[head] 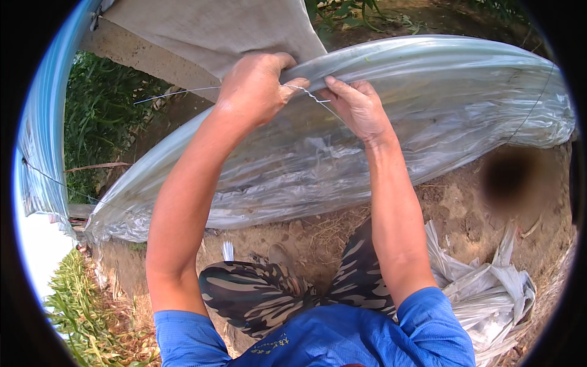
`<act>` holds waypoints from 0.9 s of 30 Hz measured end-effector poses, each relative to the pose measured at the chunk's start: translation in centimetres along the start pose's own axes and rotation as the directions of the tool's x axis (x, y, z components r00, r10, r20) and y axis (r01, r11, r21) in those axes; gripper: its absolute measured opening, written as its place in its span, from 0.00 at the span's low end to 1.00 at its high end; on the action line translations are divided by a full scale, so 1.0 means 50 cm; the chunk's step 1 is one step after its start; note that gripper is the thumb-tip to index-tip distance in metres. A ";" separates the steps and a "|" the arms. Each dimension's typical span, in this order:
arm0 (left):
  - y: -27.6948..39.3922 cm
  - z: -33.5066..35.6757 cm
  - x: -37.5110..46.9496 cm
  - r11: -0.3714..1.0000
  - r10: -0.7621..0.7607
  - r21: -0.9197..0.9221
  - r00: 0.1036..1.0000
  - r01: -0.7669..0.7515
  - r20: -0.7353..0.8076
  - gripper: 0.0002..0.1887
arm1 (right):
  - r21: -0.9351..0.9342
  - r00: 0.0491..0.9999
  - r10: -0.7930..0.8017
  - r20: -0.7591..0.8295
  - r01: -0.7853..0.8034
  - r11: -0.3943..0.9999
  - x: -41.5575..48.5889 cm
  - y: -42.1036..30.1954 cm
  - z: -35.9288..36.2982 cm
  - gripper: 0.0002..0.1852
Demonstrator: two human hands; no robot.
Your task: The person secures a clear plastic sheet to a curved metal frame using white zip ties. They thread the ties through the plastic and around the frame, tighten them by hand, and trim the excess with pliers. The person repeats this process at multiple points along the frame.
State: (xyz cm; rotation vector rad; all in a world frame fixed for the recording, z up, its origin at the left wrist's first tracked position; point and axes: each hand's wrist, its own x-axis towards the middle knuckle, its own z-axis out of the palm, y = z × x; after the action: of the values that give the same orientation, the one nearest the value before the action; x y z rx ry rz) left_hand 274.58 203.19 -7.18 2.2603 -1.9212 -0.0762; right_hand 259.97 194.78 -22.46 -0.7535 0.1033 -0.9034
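Observation:
A sheet of clear plastic film (293, 169) stretches across in front of me, its upper edge gathered into a thick fold. My left hand (257, 87) grips that fold, fingers curled behind it and thumb in front. A thin metal wire (176, 94) sticks out to the left from under this hand. Beside the left thumb the wire shows a twisted stretch (308, 93). My right hand (360, 108) pinches the fold just right of the twist, with a wire tail running down beside its palm. Some right fingertips are hidden.
Pale cloth (220, 27) hangs over a concrete beam (146, 59) at upper left. Green plants (101, 114) grow behind the film. More film (43, 137) hangs at far left. Crumpled white sheeting (486, 293) lies on soil at lower right. Thin white strands (228, 251) lie near my shoe (282, 259).

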 end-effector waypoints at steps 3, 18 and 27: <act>0.002 0.002 0.003 1.000 -0.012 -0.014 1.000 0.012 0.008 0.16 | 0.033 0.998 -0.025 -0.064 0.027 0.999 0.000 0.007 0.003 0.16; -0.015 0.060 -0.024 0.923 0.378 0.198 0.879 -0.331 -0.292 0.08 | -0.086 0.862 0.005 -0.507 -0.057 0.995 -0.039 -0.038 0.119 0.35; 0.017 0.045 -0.136 0.937 0.332 0.202 0.903 -0.284 -0.271 0.16 | -0.162 0.891 0.060 -0.451 -0.147 0.976 -0.032 -0.046 0.070 0.20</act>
State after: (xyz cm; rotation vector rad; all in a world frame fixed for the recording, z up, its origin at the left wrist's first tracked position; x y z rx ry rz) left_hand 272.30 209.53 -9.74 1.8815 -2.1427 0.4528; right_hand 258.76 196.99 -18.76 -0.7004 0.6401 -0.9587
